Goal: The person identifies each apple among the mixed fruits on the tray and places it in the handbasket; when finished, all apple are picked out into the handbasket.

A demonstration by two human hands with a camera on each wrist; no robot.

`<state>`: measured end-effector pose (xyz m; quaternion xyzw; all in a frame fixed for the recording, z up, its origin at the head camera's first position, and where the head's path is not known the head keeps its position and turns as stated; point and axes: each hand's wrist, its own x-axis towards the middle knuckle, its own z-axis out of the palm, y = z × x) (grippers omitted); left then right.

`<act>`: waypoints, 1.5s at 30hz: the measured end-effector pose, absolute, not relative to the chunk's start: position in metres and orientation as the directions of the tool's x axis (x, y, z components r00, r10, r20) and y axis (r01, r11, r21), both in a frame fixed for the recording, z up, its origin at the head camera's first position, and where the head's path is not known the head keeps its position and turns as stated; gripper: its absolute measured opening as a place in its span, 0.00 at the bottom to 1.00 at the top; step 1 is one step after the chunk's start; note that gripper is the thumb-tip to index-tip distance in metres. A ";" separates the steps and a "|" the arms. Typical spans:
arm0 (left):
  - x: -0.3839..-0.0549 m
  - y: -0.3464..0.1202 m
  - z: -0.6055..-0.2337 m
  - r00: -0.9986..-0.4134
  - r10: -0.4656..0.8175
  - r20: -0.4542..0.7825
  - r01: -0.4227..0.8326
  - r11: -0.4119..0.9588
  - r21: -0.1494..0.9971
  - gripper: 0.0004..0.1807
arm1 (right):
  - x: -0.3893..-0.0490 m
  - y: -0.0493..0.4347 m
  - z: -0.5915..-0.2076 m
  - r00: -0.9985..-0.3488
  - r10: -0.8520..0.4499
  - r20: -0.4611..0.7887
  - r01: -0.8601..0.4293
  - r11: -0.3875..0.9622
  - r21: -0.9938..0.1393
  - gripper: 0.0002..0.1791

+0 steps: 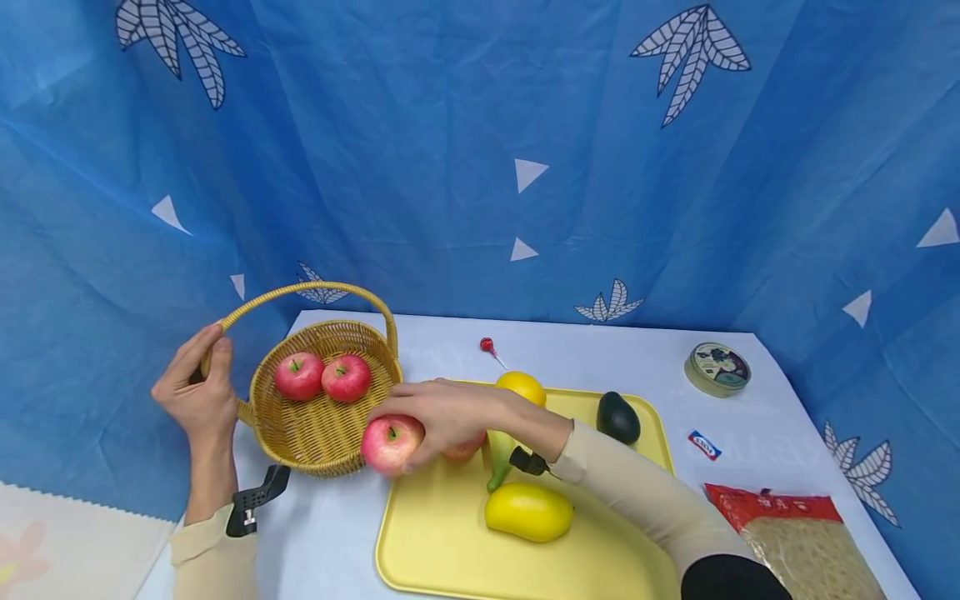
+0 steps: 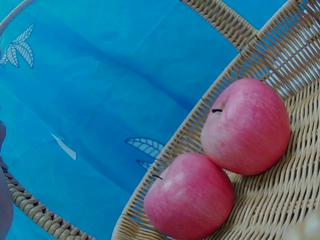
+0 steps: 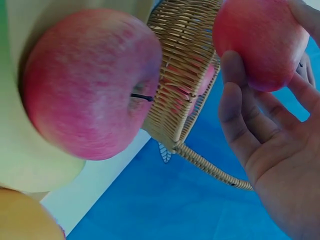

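Observation:
My left hand [image 1: 201, 385] grips the handle of a wicker basket [image 1: 322, 433] at its left side. Two red apples [image 1: 299, 376] lie inside, against the far wall; the left wrist view shows both apples [image 2: 189, 196] touching. My right hand [image 1: 442, 414] holds another apple [image 1: 392, 444] at the basket's right rim, above the near-left part of a yellow tray [image 1: 442, 550]. The right wrist view shows fingers and thumb around that held apple [image 3: 262, 40]. One more apple [image 3: 92, 85] sits on the tray, mostly hidden by my right hand in the head view.
On the tray lie a yellow mango-like fruit [image 1: 528, 512], a lemon-like fruit [image 1: 522, 387], a dark avocado [image 1: 618, 417] and a green item [image 1: 498, 473]. Beyond it are a lollipop [image 1: 487, 344], a round tin [image 1: 717, 369], a small wrapped packet [image 1: 704, 445] and a red-topped bag [image 1: 806, 542].

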<state>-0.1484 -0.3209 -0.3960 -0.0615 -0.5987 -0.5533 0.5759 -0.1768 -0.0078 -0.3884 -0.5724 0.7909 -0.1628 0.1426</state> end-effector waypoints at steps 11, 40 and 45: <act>-0.148 -0.321 -0.397 -0.328 -0.563 0.759 0.716 0.376 0.588 0.08 | -0.184 -0.026 -0.380 -0.323 -0.945 -0.056 -0.844 0.314 -0.435 0.40; -0.149 -0.321 -0.395 -0.325 -0.559 0.763 0.721 0.375 0.582 0.09 | -0.205 -0.059 -0.376 -0.349 -0.934 -0.075 -0.854 0.350 -0.384 0.43; -0.149 -0.321 -0.395 -0.322 -0.559 0.764 0.722 0.378 0.580 0.08 | -0.209 -0.066 -0.378 -0.358 -0.930 -0.080 -0.850 0.360 -0.384 0.41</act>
